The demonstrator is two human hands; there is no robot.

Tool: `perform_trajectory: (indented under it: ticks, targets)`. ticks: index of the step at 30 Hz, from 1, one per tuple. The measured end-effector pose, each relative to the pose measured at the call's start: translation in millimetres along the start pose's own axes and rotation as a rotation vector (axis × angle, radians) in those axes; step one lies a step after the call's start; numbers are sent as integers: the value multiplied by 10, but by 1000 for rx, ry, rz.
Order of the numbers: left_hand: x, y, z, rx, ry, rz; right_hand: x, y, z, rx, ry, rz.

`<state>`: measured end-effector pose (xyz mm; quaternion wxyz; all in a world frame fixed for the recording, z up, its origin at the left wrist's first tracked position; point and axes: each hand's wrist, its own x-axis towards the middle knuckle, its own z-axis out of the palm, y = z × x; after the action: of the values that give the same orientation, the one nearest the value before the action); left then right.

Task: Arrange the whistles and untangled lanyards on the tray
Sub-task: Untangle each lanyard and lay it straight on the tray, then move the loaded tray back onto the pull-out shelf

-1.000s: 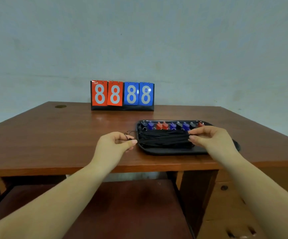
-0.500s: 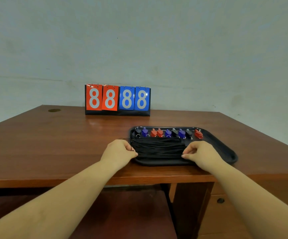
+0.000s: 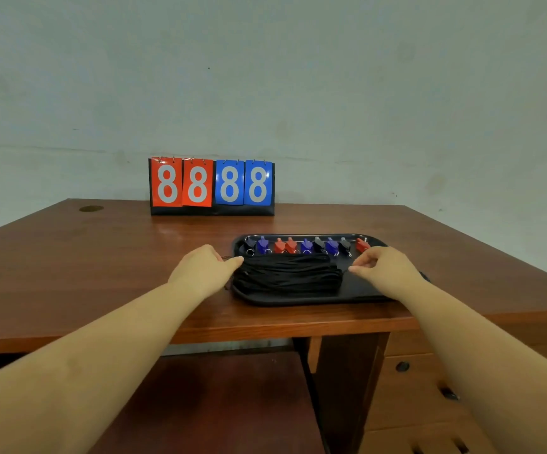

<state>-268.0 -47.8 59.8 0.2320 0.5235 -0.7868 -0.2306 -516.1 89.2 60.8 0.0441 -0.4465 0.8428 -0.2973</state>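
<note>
The left hand (image 3: 205, 271) is seen at the left end of the bundle of black lanyards (image 3: 286, 273), its fingers curled and its thumb laid against the cords; a thin loop of cord is visible just beside the knuckles, though whether it is actually pinched cannot be told. The right hand (image 3: 385, 271) is held at the bundle's right end, with thumb and forefinger brought together at the tips of the cords (a pinch on a strand seems to be shown, the remaining fingers being loosely curled). The lanyards are laid lengthwise, side by side, across the near half of the black tray (image 3: 360, 294). Along the tray's far edge a row of whistles (image 3: 306, 245) is set out, in black, blue and red, several with small metal rings showing at their near ends. The tray is placed near the front edge of the brown wooden desk (image 3: 101, 273), right of centre. At the back of the desk, against the pale wall (image 3: 298, 77), a flip scoreboard (image 3: 212, 186) is stood upright, with two red and two blue cards, each showing an 8.
</note>
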Motion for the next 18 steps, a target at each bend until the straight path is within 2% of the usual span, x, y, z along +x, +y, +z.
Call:
perform_trajectory:
  ticks: [8, 14, 18]
  targets:
    - [319, -71, 100, -161, -160, -71, 391, 438, -103, -382, 47, 183]
    - [568, -75, 140, -433, -250, -249, 629, 650, -139, -239, 19, 270]
    - [590, -127, 147, -483, -271, -212, 669, 677, -165, -204, 61, 275]
